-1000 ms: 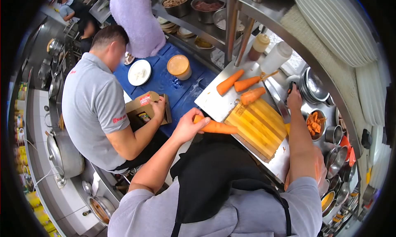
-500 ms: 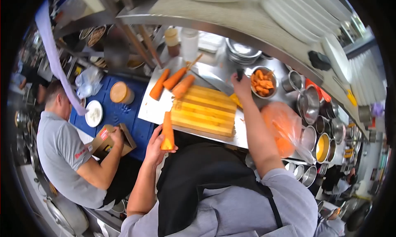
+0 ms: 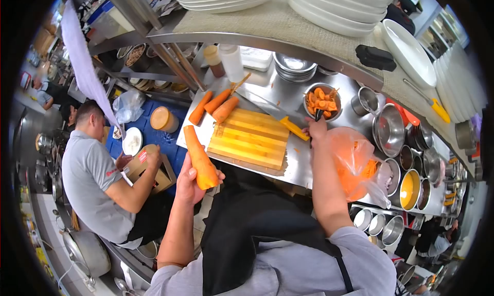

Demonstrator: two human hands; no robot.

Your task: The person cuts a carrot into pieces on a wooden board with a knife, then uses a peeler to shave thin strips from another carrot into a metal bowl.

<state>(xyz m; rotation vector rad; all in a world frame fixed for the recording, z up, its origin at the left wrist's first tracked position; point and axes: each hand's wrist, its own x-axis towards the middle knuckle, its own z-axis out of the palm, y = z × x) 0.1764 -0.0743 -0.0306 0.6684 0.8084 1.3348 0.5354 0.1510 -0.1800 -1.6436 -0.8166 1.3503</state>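
My left hand [image 3: 190,185] is closed round a large carrot [image 3: 199,159], tilted, with its cut thick end low near my fingers. My right hand [image 3: 316,130] is closed on a small black-handled tool [image 3: 319,114] at the near rim of a metal bowl [image 3: 338,110]. Its working end is too small to make out. Orange carrot pieces [image 3: 321,96] fill that bowl. Just left of my right hand lies a yellow-handled knife [image 3: 295,128]. A striped wooden cutting board [image 3: 249,139] rests between my hands, and several whole carrots [image 3: 216,101] lie past its far left corner.
A clear bag of orange shreds [image 3: 352,162] sits beside my right forearm. Metal bowls and pots [image 3: 387,130] crowd the right. A shelf [image 3: 329,54] with white plates [image 3: 337,10] overhangs the back. On the left, a seated co-worker [image 3: 98,177] handles a cardboard box [image 3: 149,170].
My right hand has moved down and right with the black-handled tool, from beside the bowl to its near rim. The carrot in my left hand has shifted slightly and tilted left at its top.
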